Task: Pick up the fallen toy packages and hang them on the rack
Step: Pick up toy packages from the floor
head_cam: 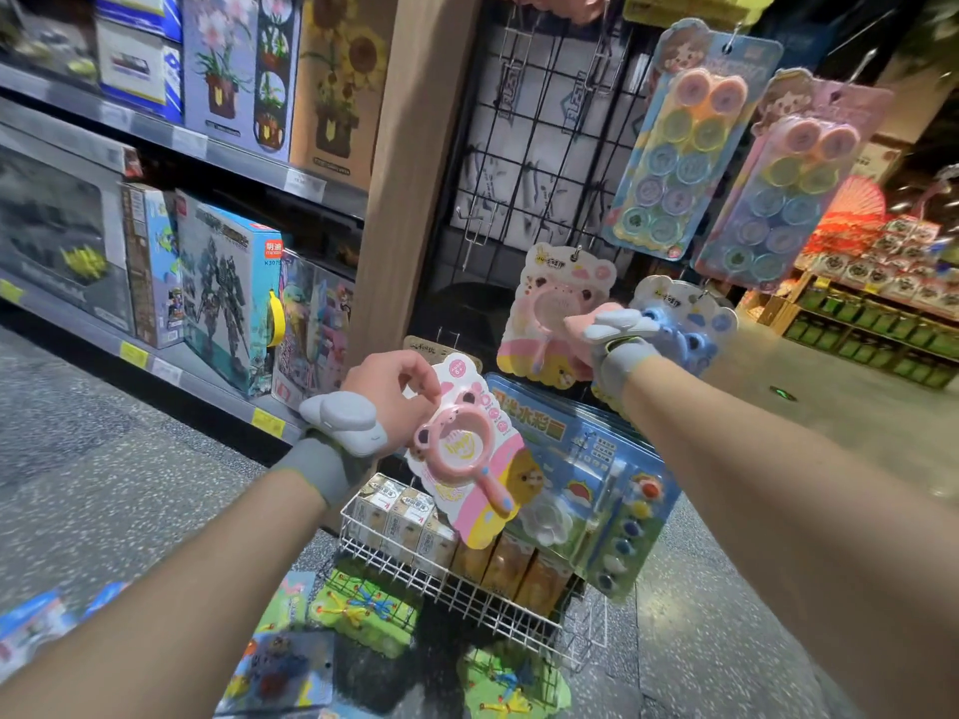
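My left hand (392, 394) pinches the top edge of a pink bear toy package (475, 454) and holds it tilted in front of the black wire rack (524, 147). My right hand (604, 337) reaches up to the rack and grips a pink bear package (550, 308) hanging from a hook, just left of a blue one (690, 324). Fallen packages lie on the floor below: green ones (363, 609) (511, 685) and a blue one (283, 672).
A white wire basket (467, 594) of small boxes sits at the rack's foot, with blue paint-set packages (597, 480) hanging above it. Pastel stamp-set cards (690, 142) hang upper right. Shelves of boxed toys (223, 288) run along the left, beside a wooden post (410, 163).
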